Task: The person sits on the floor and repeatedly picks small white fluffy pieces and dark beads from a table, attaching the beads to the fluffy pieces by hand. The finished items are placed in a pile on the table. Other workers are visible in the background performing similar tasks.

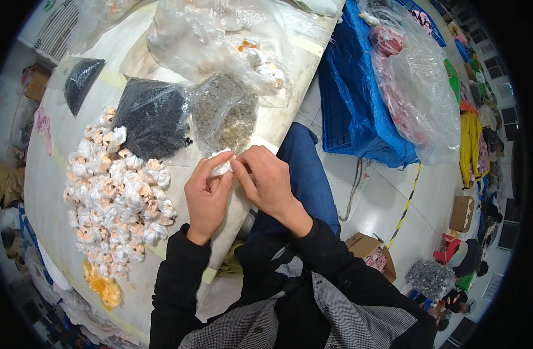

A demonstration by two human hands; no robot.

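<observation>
A small white plush piece [222, 168] is pinched between the fingertips of my left hand [208, 195], just over the table's near edge. My right hand [269, 180] closes its thumb and fingers on the right side of the same piece; anything tiny between those fingertips is hidden. Left of my hands spreads a pile of small white-and-peach plush pieces [118, 198]. Close beyond my fingers lie a clear bag of greyish-beige granules [222, 113] and a bag of small black parts [150, 119], with a few black bits spilled at its side.
Yellow pieces [105, 286] lie at the pile's near end. Farther back on the table [48, 186] are a smaller black-filled bag [82, 84] and large clear plastic bags [196, 41]. Right of my leg stands a blue-lined crate [353, 87]; an open cardboard box [371, 256] sits on the floor.
</observation>
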